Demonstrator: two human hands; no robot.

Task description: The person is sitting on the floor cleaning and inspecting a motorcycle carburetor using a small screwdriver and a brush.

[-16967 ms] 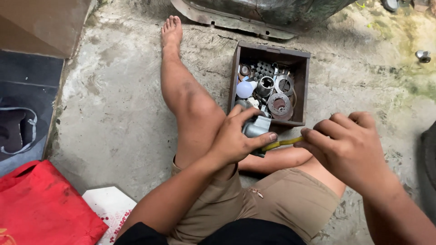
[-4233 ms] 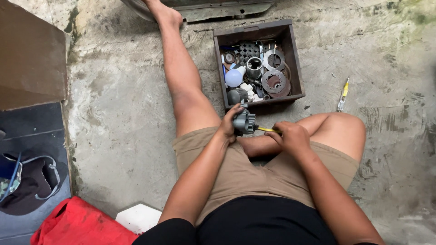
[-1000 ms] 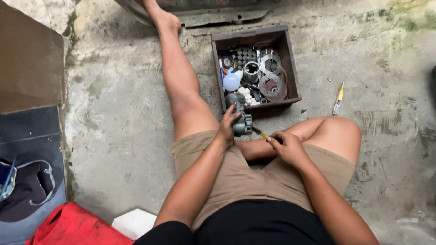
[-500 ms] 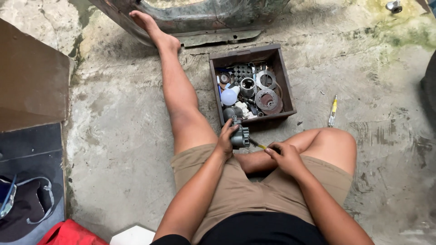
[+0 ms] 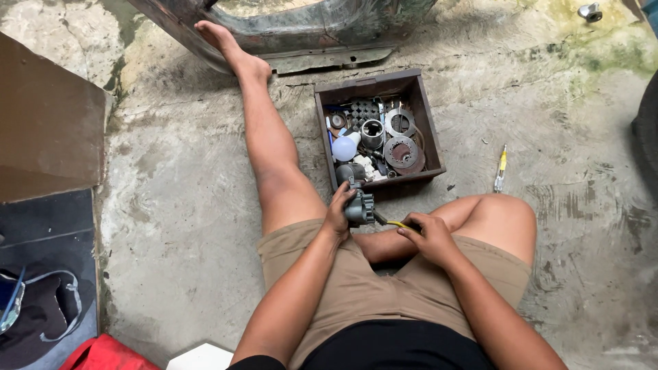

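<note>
- The left hand (image 5: 338, 214) has its fingers wrapped shut around a small grey metal part (image 5: 358, 207), holding it off the floor over the lap, seemingly to steady it for the tool.
- The part sits just in front of the wooden box (image 5: 419, 113), its ribbed end turned right toward the other hand.
- The right hand (image 5: 430, 236) has its fingers pinched closed on a yellow-handled screwdriver (image 5: 392, 223), whose long axis runs nearly level, tip pointing left into the part.
- Beyond the fingers, the box holds gears, discs and a white bulb (image 5: 345, 147).
- Further right, a second yellow screwdriver (image 5: 501, 168) lies on the concrete floor (image 5: 171, 205), well apart from either hand.
</note>
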